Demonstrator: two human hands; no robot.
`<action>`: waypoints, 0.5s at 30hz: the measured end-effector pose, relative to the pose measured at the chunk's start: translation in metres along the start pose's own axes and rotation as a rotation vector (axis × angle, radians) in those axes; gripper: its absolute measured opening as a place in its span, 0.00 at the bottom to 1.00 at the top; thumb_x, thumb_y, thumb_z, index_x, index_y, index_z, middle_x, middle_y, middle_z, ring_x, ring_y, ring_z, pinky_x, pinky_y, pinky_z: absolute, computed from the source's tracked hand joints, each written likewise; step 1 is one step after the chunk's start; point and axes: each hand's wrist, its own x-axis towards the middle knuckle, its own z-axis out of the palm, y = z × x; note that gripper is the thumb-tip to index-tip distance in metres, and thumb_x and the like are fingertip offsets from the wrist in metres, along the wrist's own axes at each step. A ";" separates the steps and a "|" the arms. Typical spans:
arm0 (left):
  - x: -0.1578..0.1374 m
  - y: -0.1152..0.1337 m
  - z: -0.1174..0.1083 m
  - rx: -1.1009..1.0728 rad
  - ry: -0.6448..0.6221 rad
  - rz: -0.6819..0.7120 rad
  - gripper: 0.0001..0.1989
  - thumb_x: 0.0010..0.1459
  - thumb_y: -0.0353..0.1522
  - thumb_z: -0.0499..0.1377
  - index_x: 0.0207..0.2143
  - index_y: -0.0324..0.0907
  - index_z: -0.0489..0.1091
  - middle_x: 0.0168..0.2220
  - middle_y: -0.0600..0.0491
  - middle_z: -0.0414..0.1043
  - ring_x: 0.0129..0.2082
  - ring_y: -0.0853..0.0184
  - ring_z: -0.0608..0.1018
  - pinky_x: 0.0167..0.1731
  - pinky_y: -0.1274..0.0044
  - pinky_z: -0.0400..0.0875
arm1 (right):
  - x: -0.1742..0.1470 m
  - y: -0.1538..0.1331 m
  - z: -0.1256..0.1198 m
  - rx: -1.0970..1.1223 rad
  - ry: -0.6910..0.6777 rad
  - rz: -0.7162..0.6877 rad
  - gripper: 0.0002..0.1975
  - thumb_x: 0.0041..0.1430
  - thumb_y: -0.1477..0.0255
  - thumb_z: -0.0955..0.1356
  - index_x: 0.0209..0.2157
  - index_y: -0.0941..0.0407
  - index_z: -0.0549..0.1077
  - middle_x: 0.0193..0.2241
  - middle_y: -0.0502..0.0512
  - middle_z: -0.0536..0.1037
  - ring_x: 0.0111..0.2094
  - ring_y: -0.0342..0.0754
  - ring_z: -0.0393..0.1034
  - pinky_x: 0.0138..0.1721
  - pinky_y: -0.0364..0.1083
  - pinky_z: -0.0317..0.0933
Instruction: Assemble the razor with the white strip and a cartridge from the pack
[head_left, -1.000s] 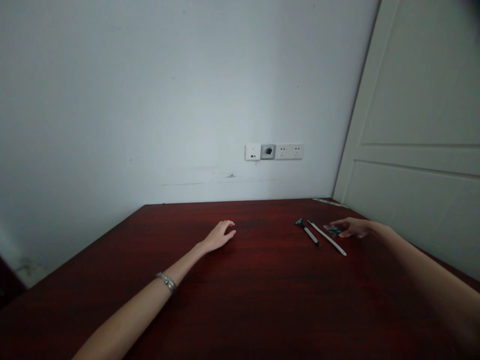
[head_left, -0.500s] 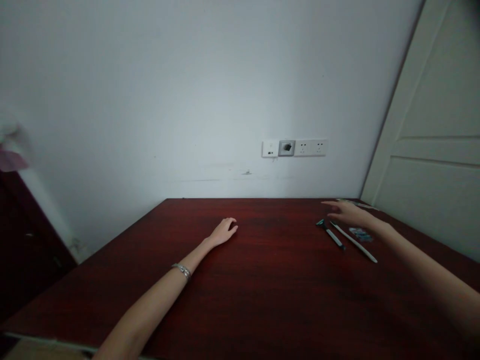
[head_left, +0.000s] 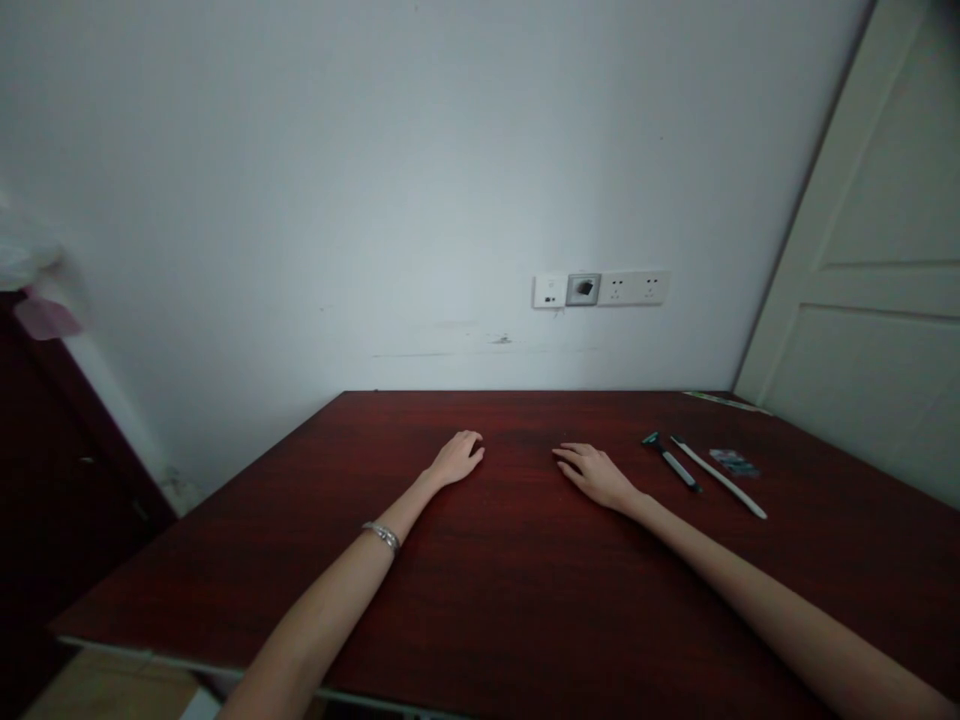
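My left hand (head_left: 456, 458) rests palm down on the dark red table (head_left: 480, 580), fingers slightly curved and thumb apart, holding nothing. To its right my right hand (head_left: 596, 474) lies palm down with its fingers spread, also holding nothing. Nearest to the right hand is a razor (head_left: 677, 467) with a dark head and a grey handle. Beside the razor lies a thin white stick-like tool (head_left: 724, 480) with a dark tip. Further right sits a small clear packet (head_left: 734, 463) with bluish contents that I cannot make out.
A flat strip (head_left: 726, 402) lies at the table's back right corner. Behind the table stands a white wall with a row of sockets (head_left: 634, 288). A pale panelled door (head_left: 885, 350) borders the right side. A silver bracelet (head_left: 383, 536) circles my left wrist.
My right hand has moved left from above the razor and white tool down onto the table near the middle. My left hand stays in place; the view has shifted slightly.
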 end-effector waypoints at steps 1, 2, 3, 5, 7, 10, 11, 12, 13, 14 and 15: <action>0.000 0.000 0.000 0.006 -0.004 0.004 0.15 0.59 0.36 0.47 0.44 0.39 0.65 0.44 0.46 0.68 0.45 0.63 0.70 0.47 0.71 0.64 | -0.001 0.001 0.001 0.009 0.020 0.002 0.22 0.61 0.63 0.55 0.52 0.54 0.68 0.52 0.59 0.67 0.54 0.53 0.59 0.52 0.53 0.53; -0.001 0.001 0.000 0.011 -0.008 0.008 0.14 0.59 0.35 0.47 0.44 0.39 0.65 0.44 0.46 0.68 0.45 0.63 0.70 0.47 0.71 0.64 | -0.001 0.002 0.001 0.014 0.036 0.001 0.22 0.61 0.63 0.56 0.51 0.55 0.68 0.52 0.60 0.68 0.54 0.53 0.59 0.53 0.53 0.54; -0.001 0.001 0.000 0.012 -0.010 0.011 0.14 0.59 0.35 0.47 0.44 0.39 0.65 0.44 0.46 0.68 0.45 0.63 0.69 0.48 0.71 0.63 | -0.002 0.003 0.002 0.014 0.046 -0.003 0.21 0.61 0.64 0.56 0.51 0.56 0.69 0.52 0.60 0.68 0.54 0.53 0.59 0.53 0.52 0.54; -0.001 0.001 0.001 0.010 -0.008 0.016 0.14 0.59 0.34 0.46 0.44 0.38 0.65 0.45 0.46 0.68 0.46 0.63 0.69 0.48 0.71 0.63 | -0.002 0.003 0.002 0.006 0.056 -0.013 0.21 0.61 0.65 0.56 0.51 0.57 0.69 0.52 0.60 0.68 0.54 0.53 0.60 0.53 0.52 0.54; 0.000 0.000 0.001 0.006 -0.008 0.013 0.14 0.59 0.34 0.46 0.44 0.38 0.65 0.45 0.46 0.68 0.46 0.63 0.69 0.48 0.71 0.63 | -0.003 0.004 0.003 0.000 0.062 -0.026 0.21 0.61 0.66 0.56 0.50 0.58 0.69 0.52 0.61 0.68 0.54 0.53 0.60 0.54 0.52 0.54; 0.001 -0.001 0.003 0.002 -0.011 0.004 0.14 0.59 0.34 0.46 0.44 0.38 0.65 0.45 0.46 0.68 0.46 0.63 0.69 0.49 0.72 0.63 | -0.002 0.005 0.004 -0.008 0.066 -0.042 0.21 0.61 0.66 0.56 0.50 0.59 0.70 0.51 0.61 0.68 0.53 0.53 0.61 0.54 0.52 0.53; 0.001 -0.002 0.003 0.000 -0.012 0.002 0.14 0.59 0.33 0.46 0.44 0.38 0.65 0.45 0.46 0.68 0.46 0.63 0.69 0.49 0.72 0.63 | -0.002 0.005 0.004 -0.012 0.064 -0.045 0.21 0.61 0.66 0.56 0.50 0.59 0.70 0.52 0.61 0.68 0.53 0.53 0.61 0.54 0.52 0.53; 0.001 -0.002 0.003 -0.001 -0.014 0.000 0.14 0.59 0.33 0.46 0.44 0.38 0.65 0.45 0.45 0.68 0.46 0.63 0.69 0.49 0.72 0.63 | -0.002 0.006 0.004 -0.015 0.060 -0.047 0.21 0.61 0.66 0.56 0.50 0.59 0.70 0.52 0.61 0.68 0.53 0.53 0.60 0.54 0.52 0.53; 0.001 -0.002 0.003 -0.003 -0.015 0.000 0.14 0.59 0.33 0.46 0.44 0.38 0.66 0.45 0.45 0.68 0.46 0.63 0.69 0.49 0.71 0.63 | -0.002 0.006 0.005 -0.017 0.056 -0.048 0.21 0.61 0.66 0.56 0.50 0.59 0.69 0.52 0.61 0.68 0.54 0.53 0.60 0.54 0.52 0.54; 0.000 -0.002 0.003 -0.005 -0.016 0.000 0.14 0.59 0.33 0.46 0.44 0.38 0.66 0.45 0.45 0.68 0.46 0.63 0.69 0.49 0.71 0.63 | -0.002 0.006 0.005 -0.017 0.051 -0.048 0.21 0.61 0.66 0.56 0.50 0.59 0.69 0.52 0.61 0.68 0.54 0.53 0.60 0.54 0.52 0.54; 0.000 -0.002 0.003 -0.007 -0.017 0.000 0.14 0.59 0.33 0.46 0.44 0.38 0.66 0.45 0.45 0.68 0.47 0.63 0.69 0.49 0.71 0.63 | -0.002 0.006 0.005 -0.015 0.047 -0.047 0.21 0.61 0.66 0.56 0.50 0.59 0.69 0.52 0.61 0.68 0.54 0.53 0.60 0.54 0.52 0.54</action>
